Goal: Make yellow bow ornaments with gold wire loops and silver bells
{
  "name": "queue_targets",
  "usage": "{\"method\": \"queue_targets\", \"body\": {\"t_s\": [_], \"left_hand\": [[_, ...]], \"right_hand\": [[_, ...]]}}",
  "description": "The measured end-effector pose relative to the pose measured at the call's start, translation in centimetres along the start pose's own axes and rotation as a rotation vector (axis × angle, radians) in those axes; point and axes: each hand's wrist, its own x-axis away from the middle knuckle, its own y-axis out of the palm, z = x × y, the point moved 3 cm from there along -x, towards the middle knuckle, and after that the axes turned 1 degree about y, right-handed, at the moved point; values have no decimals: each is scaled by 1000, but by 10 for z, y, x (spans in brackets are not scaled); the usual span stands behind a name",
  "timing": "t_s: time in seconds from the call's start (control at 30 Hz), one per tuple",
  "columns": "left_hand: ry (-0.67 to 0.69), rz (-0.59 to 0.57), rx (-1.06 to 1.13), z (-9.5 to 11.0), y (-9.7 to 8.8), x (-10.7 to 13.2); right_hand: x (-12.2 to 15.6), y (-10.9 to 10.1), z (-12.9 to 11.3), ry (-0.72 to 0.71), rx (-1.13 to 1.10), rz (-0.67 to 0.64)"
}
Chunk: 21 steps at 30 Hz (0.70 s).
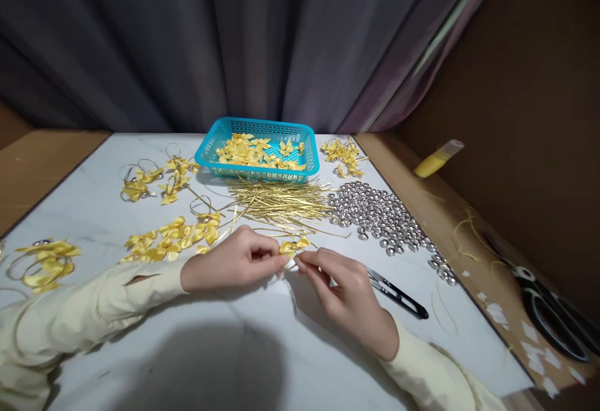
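A small yellow ribbon bow (pixel 294 246) sits between my two hands, just above the white tabletop. My left hand (pixel 239 260) pinches the bow's left side between thumb and forefinger. On the other side, my right hand (pixel 344 283) has thumb and fingers pressed together close beside the bow; whatever lies between those fingertips is too small to make out. Just beyond my hands lies a loose pile of thin gold ties (pixel 281 202). Several yellow ribbon bows (pixel 175 236) are spread beyond my left forearm.
Behind the ties stands a blue basket (pixel 257 172) holding yellow bows. Silver beads (pixel 375 208) are heaped to the right. A black thread snipper (pixel 400 298) lies by my right hand. Scissors (pixel 548 311) and a glue-like yellow tube (pixel 438 158) are at the far right.
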Motion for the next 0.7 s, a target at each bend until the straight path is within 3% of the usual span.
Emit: {"method": "queue_targets", "body": {"t_s": [0.07, 0.17, 0.37, 0.57, 0.7], "left_hand": [[-181, -157, 114, 0, -4, -2], [-243, -203, 126, -1, -12, -5], [-118, 33, 63, -10, -13, -8], [-135, 18, 172, -15, 3, -7], [-67, 66, 173, -21, 11, -4]], "right_hand": [[0, 1, 1, -9, 19, -8], [-1, 4, 4, -3, 38, -27], [1, 10, 10, 54, 26, -48], [2, 13, 12, 107, 1, -75], [3, 17, 13, 136, -20, -80]]}}
